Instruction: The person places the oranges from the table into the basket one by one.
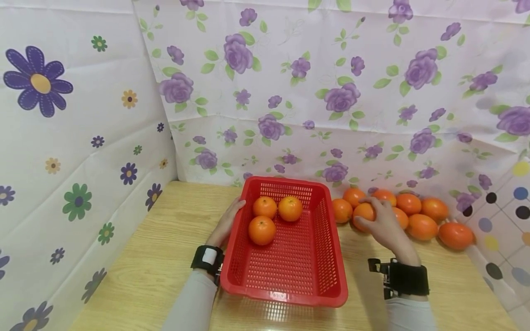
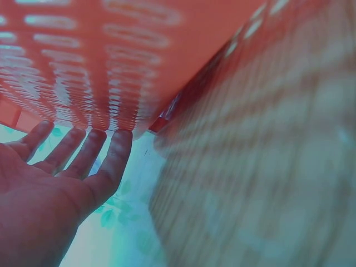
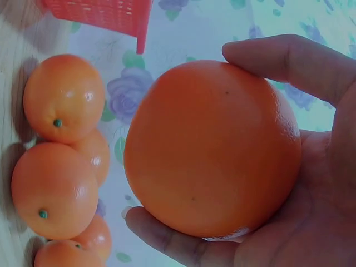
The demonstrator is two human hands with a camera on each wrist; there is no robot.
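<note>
A red perforated plastic basket (image 1: pixel 285 257) stands on the table with three oranges in its far left part, one of them a front orange (image 1: pixel 262 230). My left hand (image 1: pixel 225 223) lies along the basket's left wall. In the left wrist view its fingers (image 2: pixel 114 158) are stretched out, tips against the basket's slotted side. To the right of the basket, my right hand (image 1: pixel 387 225) grips an orange (image 3: pixel 211 150) between thumb and fingers. More oranges (image 3: pixel 55 189) lie close by in the right wrist view.
Several loose oranges (image 1: pixel 422 227) are grouped at the right of the wooden table (image 1: pixel 165 257), near the back. A flowered cloth (image 1: pixel 269 92) hangs behind the table, with patterned cloth at both sides.
</note>
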